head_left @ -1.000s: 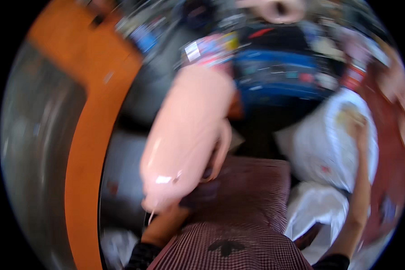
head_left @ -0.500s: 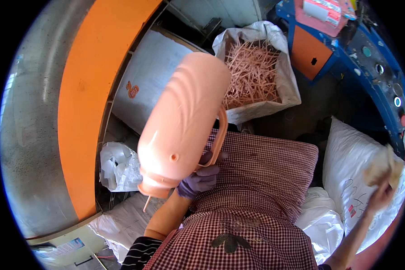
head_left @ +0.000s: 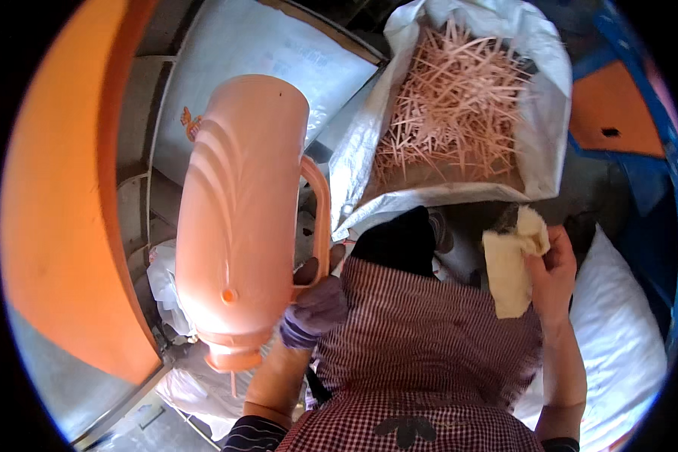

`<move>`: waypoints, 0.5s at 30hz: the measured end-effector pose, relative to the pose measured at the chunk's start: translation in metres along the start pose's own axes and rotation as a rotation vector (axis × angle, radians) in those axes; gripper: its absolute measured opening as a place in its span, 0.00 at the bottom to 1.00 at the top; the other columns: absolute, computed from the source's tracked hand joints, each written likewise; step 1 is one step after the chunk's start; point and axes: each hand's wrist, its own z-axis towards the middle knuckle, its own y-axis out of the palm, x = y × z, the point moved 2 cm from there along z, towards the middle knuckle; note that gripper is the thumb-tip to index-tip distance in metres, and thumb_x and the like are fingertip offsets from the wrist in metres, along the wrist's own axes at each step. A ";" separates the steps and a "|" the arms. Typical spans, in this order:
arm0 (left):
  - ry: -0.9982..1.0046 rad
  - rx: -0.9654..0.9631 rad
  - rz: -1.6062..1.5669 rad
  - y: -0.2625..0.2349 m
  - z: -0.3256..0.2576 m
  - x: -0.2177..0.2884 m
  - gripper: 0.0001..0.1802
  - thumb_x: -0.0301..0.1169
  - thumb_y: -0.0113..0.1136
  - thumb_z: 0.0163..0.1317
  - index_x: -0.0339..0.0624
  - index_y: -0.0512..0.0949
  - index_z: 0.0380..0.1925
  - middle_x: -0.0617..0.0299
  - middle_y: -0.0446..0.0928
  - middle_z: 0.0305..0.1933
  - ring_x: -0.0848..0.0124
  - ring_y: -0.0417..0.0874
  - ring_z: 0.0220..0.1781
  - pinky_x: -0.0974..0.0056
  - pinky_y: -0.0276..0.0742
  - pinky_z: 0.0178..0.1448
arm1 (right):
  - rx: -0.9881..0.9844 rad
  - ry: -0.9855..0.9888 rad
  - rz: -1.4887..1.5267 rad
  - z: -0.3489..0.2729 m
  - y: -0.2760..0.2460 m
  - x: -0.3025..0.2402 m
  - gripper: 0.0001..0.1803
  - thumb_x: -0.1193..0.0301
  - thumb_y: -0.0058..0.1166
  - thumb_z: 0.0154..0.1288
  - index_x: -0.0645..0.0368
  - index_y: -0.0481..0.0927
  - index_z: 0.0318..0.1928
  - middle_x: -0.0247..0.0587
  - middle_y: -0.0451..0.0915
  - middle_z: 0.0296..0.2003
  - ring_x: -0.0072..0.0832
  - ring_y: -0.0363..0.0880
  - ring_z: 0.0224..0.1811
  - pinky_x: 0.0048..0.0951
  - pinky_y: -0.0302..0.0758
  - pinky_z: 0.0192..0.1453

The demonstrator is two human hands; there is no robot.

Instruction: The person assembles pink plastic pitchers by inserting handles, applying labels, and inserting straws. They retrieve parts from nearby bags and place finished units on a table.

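Note:
My left hand (head_left: 315, 301), in a purple glove, grips the handle of a large peach plastic jug body (head_left: 237, 218). The jug is held up close to the camera, neck end toward me, its flat end pointing away. My right hand (head_left: 554, 275) is bare and holds a folded cream cloth (head_left: 511, 267) over my lap. My checked apron (head_left: 429, 354) fills the lower middle.
An open white woven sack (head_left: 459, 105) of thin peach plastic strips stands ahead. A grey sheet-metal panel (head_left: 256, 75) lies behind the jug. An orange curved machine part (head_left: 60, 226) runs along the left. White bags (head_left: 625, 324) lie at my right, and a blue machine (head_left: 655, 128) is far right.
The view has swung downward and left. The jug stays in my left hand, now nearer and more upright. My right hand with the cloth has come in from the far right toward my lap.

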 end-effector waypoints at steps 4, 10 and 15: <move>0.071 -0.139 -0.122 -0.005 0.047 -0.004 0.28 0.35 0.42 0.74 0.37 0.54 0.71 0.63 0.71 0.15 0.77 0.71 0.12 0.70 0.71 0.15 | -0.164 0.124 -0.045 0.046 0.008 0.022 0.11 0.79 0.54 0.60 0.60 0.71 0.44 0.31 0.74 0.37 0.18 0.72 0.41 0.22 0.70 0.48; 0.153 -0.185 -0.226 -0.012 0.060 0.022 0.26 0.28 0.49 0.69 0.28 0.61 0.64 0.57 0.75 0.17 0.71 0.77 0.15 0.63 0.79 0.18 | -0.248 0.486 -0.010 0.088 0.010 0.024 0.19 0.64 0.65 0.59 0.59 0.72 0.44 0.33 0.75 0.38 0.21 0.73 0.41 0.25 0.71 0.47; 0.163 -0.131 -0.374 -0.013 0.068 0.039 0.26 0.25 0.51 0.65 0.25 0.61 0.61 0.54 0.74 0.16 0.71 0.74 0.12 0.62 0.78 0.15 | -0.202 0.655 -0.008 0.094 -0.003 0.044 0.17 0.70 0.59 0.57 0.59 0.69 0.44 0.32 0.74 0.37 0.18 0.74 0.40 0.22 0.72 0.45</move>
